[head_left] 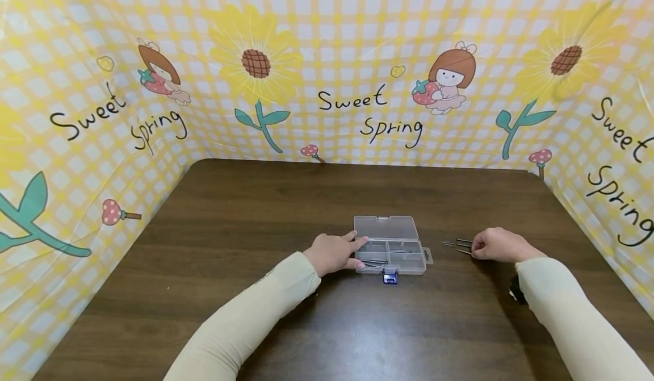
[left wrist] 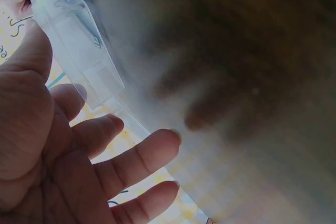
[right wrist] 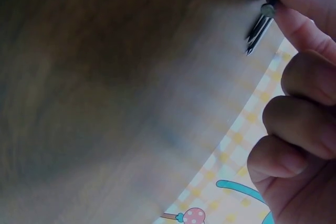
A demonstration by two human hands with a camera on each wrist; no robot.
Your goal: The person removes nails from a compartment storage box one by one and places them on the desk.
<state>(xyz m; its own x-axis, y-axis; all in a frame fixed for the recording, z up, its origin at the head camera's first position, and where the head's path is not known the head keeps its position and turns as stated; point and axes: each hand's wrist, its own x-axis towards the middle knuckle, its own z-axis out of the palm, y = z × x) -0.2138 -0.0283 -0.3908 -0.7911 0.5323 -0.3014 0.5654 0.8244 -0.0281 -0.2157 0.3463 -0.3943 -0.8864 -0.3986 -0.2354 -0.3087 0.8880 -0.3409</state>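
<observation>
Steel-grey nails (right wrist: 260, 32) point toward nine o'clock from my right hand (head_left: 498, 245), the nearer one, long axes roughly three to nine, head ends pinched between thumb and forefinger (whether all are gripped, I can't tell). Farther toward nine sits the open clear box (head_left: 407, 263), my left hand (head_left: 332, 253) touching it, fingers spread.

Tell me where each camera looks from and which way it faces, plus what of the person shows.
Head: worn on the head, facing forward and down at the table and plastic box; left hand, right hand and both sleeves show.
Left wrist: on that wrist, facing forward toward the box; mostly the left hand shows.
Right wrist: on that wrist, facing the nails pinched by the right hand, which shows at right.
Shared: head and left wrist both see the box.
</observation>
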